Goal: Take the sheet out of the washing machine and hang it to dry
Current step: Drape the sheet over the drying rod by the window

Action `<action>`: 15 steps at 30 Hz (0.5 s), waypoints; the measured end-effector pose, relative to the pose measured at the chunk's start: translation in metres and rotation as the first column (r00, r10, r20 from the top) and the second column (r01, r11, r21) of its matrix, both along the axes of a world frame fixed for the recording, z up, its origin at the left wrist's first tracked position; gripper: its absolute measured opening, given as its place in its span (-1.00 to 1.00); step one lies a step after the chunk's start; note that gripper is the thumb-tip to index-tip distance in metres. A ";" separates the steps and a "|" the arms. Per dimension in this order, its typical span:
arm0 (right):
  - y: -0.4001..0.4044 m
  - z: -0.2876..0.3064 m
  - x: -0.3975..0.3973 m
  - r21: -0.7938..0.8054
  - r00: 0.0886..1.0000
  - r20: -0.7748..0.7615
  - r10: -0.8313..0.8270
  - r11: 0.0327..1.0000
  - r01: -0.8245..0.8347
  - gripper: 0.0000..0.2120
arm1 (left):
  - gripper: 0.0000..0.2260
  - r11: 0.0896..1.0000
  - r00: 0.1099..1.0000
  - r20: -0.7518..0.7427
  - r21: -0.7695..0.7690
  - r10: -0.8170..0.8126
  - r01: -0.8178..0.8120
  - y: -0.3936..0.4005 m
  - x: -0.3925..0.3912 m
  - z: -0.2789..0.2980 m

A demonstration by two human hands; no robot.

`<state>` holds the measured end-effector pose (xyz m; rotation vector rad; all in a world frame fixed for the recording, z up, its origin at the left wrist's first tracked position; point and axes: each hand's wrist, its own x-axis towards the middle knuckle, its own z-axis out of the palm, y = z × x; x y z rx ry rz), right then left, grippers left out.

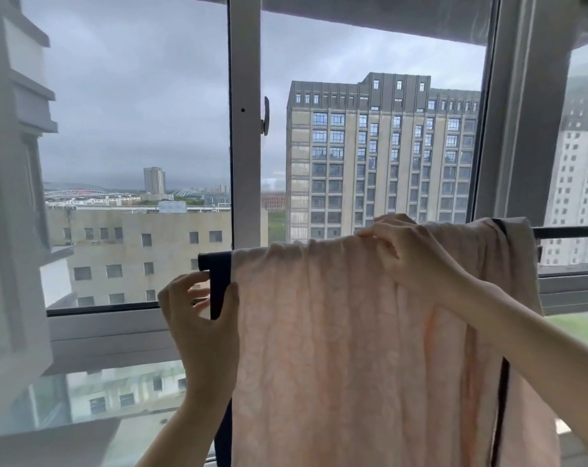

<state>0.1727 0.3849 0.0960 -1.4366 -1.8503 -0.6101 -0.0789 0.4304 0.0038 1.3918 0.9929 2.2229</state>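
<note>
A pale pink sheet (346, 348) with a dark navy border hangs draped over a dark horizontal rail (569, 232) in front of the window. My left hand (201, 318) pinches the navy border strip at the sheet's left edge, thumb on the near side and fingers behind. My right hand (400, 251) grips the bunched top fold of the sheet where it lies over the rail. The rail is mostly hidden under the fabric; only its right end shows.
A large window with a white vertical frame post (245, 129) and handle (266, 116) stands right behind the rail. The grey window sill (110, 335) runs below. An open window sash (12, 197) juts in at the left. Tall buildings lie outside.
</note>
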 end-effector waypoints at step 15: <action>0.008 0.025 0.061 -0.227 0.996 0.034 0.083 0.971 -0.073 -0.76 | -0.80 0.991 0.653 -0.746 0.129 0.128 -0.047 0.010 0.069 0.071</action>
